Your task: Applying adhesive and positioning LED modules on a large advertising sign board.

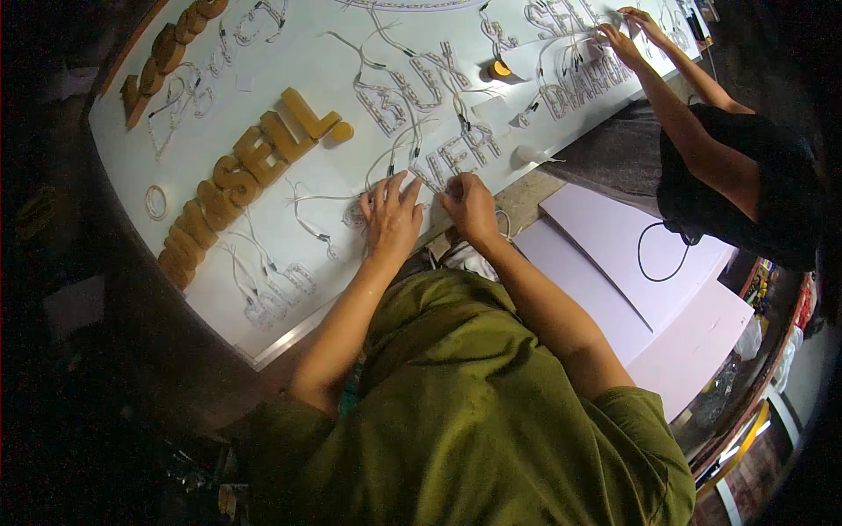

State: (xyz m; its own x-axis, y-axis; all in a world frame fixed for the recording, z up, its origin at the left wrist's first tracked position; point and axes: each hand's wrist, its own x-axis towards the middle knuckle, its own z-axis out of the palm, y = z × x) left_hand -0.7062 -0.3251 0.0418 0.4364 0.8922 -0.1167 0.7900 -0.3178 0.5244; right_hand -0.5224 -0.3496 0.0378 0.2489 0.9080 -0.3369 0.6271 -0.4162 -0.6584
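Observation:
My left hand (392,215) rests on the white table with its fingers spread, next to a small curl of LED strip (353,216). Close by, my right hand (474,209) is closed, thumb and fingers pinched at the lower end of a letter-shaped LED strip (430,175). More LED strip letters (469,151) continue to the right of it, and another row (412,92) lies farther back. Thin white wires (303,210) trail from the strips. What lies directly under my left palm is hidden.
Thick golden-brown letters (254,162) stand left on the table (289,254), near a tape roll (156,202). A yellow-topped roll (499,69) and a white bottle (529,154) lie right. A co-worker's hands (624,39) work at the far right. White sheets (605,263) lie below.

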